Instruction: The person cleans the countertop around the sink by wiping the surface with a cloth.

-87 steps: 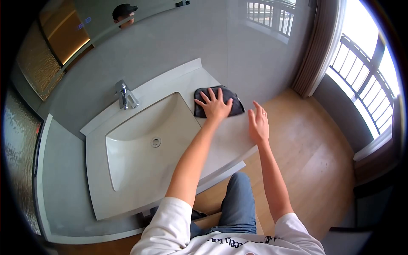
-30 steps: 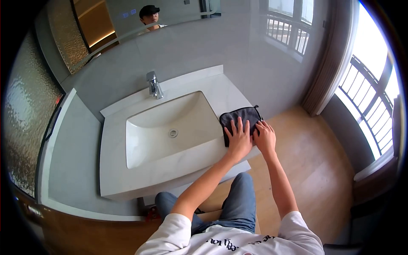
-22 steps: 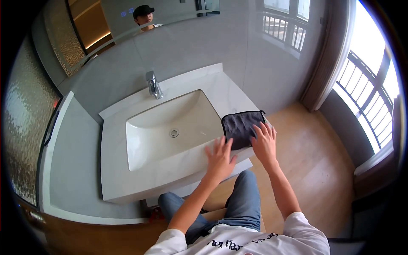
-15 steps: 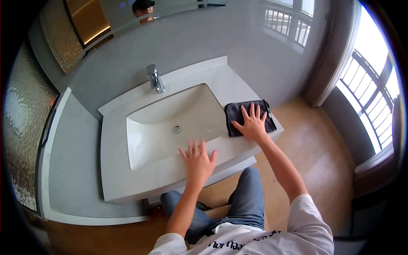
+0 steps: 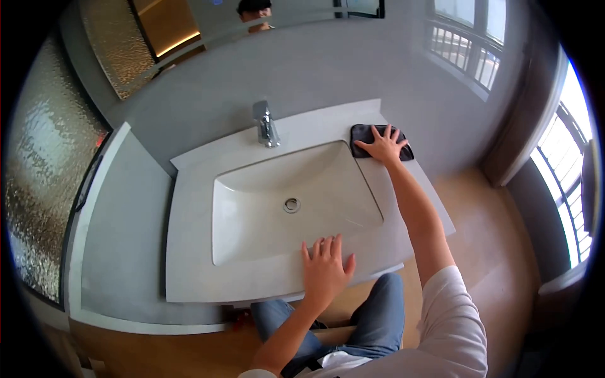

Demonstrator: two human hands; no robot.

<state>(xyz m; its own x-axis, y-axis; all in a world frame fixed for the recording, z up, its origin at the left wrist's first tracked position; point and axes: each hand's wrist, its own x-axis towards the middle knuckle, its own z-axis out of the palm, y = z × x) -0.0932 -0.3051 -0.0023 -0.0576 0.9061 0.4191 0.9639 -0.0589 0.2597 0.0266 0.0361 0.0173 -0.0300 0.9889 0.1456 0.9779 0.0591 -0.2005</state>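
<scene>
My right hand point(image 5: 386, 148) lies flat with fingers spread on a dark folded cloth point(image 5: 362, 133), at the back right corner of the white countertop point(image 5: 192, 264). The palm and fingers cover the cloth's middle, while its edges show around them. Over the front rim of the white sink basin point(image 5: 252, 195) is my left hand point(image 5: 326, 268), palm down with fingers apart and nothing in them. Whether its fingertips touch the rim I cannot tell.
A chrome faucet point(image 5: 266, 126) stands behind the basin, whose round drain point(image 5: 291, 205) is in its floor. Left of the counter is a low grey partition point(image 5: 126, 220) beside textured glass point(image 5: 47, 151). A mirror runs along the back wall, and a railed window point(image 5: 561, 170) is at right.
My right hand and the dark cloth have moved from the front right of the counter toward its back edge. My left hand stays near the front rim. The view has shifted.
</scene>
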